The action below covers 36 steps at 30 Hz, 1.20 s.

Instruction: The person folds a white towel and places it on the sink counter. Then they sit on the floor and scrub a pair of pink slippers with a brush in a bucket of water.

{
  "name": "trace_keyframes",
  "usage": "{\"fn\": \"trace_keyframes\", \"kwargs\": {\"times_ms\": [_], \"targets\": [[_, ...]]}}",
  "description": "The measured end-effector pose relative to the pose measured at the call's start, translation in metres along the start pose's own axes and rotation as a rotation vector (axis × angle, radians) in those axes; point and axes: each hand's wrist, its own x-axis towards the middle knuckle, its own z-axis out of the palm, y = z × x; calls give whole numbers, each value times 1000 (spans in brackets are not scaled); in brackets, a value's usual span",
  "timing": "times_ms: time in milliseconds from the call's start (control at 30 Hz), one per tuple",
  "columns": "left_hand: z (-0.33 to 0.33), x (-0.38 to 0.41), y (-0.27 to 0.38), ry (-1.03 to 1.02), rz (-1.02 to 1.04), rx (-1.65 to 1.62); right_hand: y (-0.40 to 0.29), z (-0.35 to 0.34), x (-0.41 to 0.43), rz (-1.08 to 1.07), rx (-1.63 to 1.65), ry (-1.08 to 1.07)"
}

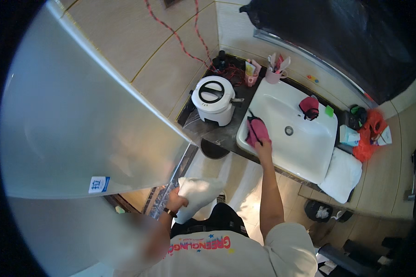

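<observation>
My right hand [264, 152] grips a pink fabric item with black trim [256, 130] over the left rim of the white washbasin [279, 157]. A dark strap sticks out from its far end. Low in front of me, my left hand [176, 200] holds a folded white cloth [199, 195] beside the glass door's edge. On the basin's back rim, around where a tap would be, sits a second dark pink piece with black trim [309, 107]; its exact kind is unclear.
A white rice cooker [213, 100] stands left of the basin, near pink cups [273, 77]. Frosted glass door [90, 114] fills the left. A white towel [343, 173] and red plastic bag [369, 135] lie right. Below is a black waste bin [317, 210].
</observation>
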Motion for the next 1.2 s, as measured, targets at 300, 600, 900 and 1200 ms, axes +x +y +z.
{"fn": "trace_keyframes", "kwargs": {"times_ms": [300, 600, 900, 1200], "targets": [[-3, -11, 3, 168, 62, -383, -105, 62, -141, 574, 1059, -816], [-61, -100, -72, 539, -1, -522, -170, 112, -197, 301, 595, -1264], [-111, -252, -205, 975, 92, -900, -211, 194, -395, 480, 675, -1589], [-97, -441, -360, 1516, 88, -1199, -205, 242, -646, 566, 485, -1924]]}}
